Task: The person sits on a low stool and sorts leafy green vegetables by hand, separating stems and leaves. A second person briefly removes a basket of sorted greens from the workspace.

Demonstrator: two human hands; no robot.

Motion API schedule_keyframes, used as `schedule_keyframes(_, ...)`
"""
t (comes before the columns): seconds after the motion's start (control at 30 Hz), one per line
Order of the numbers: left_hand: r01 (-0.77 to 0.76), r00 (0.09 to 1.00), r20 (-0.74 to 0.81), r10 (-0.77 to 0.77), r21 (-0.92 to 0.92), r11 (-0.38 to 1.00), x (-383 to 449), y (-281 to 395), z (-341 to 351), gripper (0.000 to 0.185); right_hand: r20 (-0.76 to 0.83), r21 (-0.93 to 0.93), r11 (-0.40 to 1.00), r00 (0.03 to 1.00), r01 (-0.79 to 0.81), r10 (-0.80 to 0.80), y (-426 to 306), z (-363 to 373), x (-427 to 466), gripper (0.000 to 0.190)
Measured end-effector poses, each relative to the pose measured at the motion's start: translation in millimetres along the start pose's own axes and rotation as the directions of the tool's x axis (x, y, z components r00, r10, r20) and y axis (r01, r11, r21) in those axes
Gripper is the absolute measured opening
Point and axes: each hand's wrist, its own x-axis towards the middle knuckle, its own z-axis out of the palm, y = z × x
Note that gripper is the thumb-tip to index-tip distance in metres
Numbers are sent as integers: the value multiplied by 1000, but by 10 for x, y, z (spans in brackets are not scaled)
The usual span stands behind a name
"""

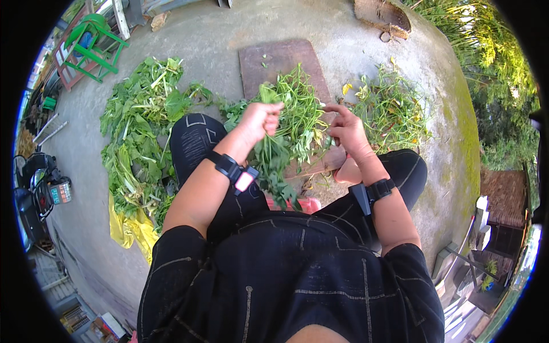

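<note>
My left hand (258,121) is closed around a bunch of leafy green stems (274,160), with the leaves hanging down between my knees. Beside it, a heap of long-stemmed greens (298,96) lies on a brown wooden board (281,53). At the right edge of that heap is my right hand (349,130), its index finger stretched out and the other fingers bent. I see nothing held in it. Thin stalks with some yellowed leaves (390,109) are piled on the concrete to its right.
Broad-leaved greens (141,115) form a large pile at left, above a yellow plastic bag (133,227). A woven basket (381,17) lies at the far right. Green chairs (92,47) and a parked motorbike (36,184) stand at left. Moss covers the concrete edge (461,141).
</note>
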Motion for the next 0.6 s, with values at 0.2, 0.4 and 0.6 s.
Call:
schedule_keyframes(0.2,-135,984,142,105,223,965,-16,-282,184,28,11,287,950,992,-123,125,32,55,-28,31)
schedule_keyframes(0.4,16,962,269,-40,89,996,-25,-614,404,19,78,229,971,995,-73,56,140,125,19,25)
schedule_keyframes(0.6,-170,972,200,121,253,952,-12,-462,266,16,88,-732,640,964,233,-250,251,68,54,21)
